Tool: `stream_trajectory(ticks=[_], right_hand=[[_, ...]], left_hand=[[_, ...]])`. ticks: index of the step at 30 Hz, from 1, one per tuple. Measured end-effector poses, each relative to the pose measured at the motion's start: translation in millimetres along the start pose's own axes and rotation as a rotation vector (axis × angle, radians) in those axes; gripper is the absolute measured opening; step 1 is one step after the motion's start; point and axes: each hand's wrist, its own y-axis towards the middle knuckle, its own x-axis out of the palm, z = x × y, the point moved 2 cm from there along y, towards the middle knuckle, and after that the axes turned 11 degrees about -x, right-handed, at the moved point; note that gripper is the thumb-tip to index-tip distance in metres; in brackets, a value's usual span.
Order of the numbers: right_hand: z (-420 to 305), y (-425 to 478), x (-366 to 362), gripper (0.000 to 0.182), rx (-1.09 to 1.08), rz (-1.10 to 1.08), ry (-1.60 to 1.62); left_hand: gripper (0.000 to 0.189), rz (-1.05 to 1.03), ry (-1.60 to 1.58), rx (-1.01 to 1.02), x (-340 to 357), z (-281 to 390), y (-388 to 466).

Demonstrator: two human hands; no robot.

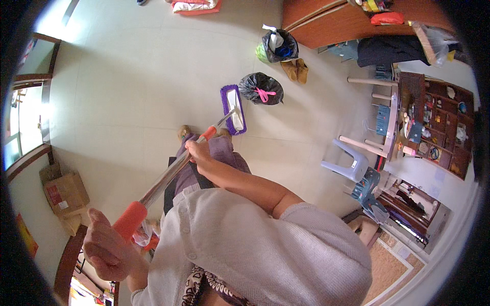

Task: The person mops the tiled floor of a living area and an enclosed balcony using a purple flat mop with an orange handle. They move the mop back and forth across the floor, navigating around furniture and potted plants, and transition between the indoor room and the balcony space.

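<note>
My left hand [109, 246] is wrapped around the orange foam grip [131, 218] at the top end of a flat mop. Lower down, my right hand [198, 152] grasps the shiny metal pole [164, 181], just above an orange collar [208, 132]. The pole slants away from me to the mop head [238, 121], which has a white plate and a purple fringed pad. That head lies on the pale tiled floor [126, 95], just ahead of my shoes. Beside it sits a tied black garbage bag [260, 86] with a pink tie.
Past the tied bag stand a black-lined bin [281, 48] and a pair of brown shoes [295, 71]. A lavender plastic stool [350, 162] and a wooden-legged table [390, 122] are to the right. Cardboard boxes [67, 193] rest by the left wall. Folded bedding [195, 6] lies far ahead.
</note>
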Motion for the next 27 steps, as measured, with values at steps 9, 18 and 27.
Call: stream_trajectory(ticks=[9,18,27], right_hand=[[-41.5,31.3,0.5,0.013,-0.140,0.154,0.586],[-41.3,116.4,-98.6,0.013,-0.123,0.487,0.547],[-67.0,188.6,-139.0,0.009,0.150,0.224,0.674]], left_hand=[[0.033,-0.341,0.012,-0.085,3.0,-35.4,46.2],[0.016,-0.565,-0.111,-0.190,90.8,-104.0,59.4],[0.019,-0.731,-0.002,-0.228,151.7,-133.8,84.3]])
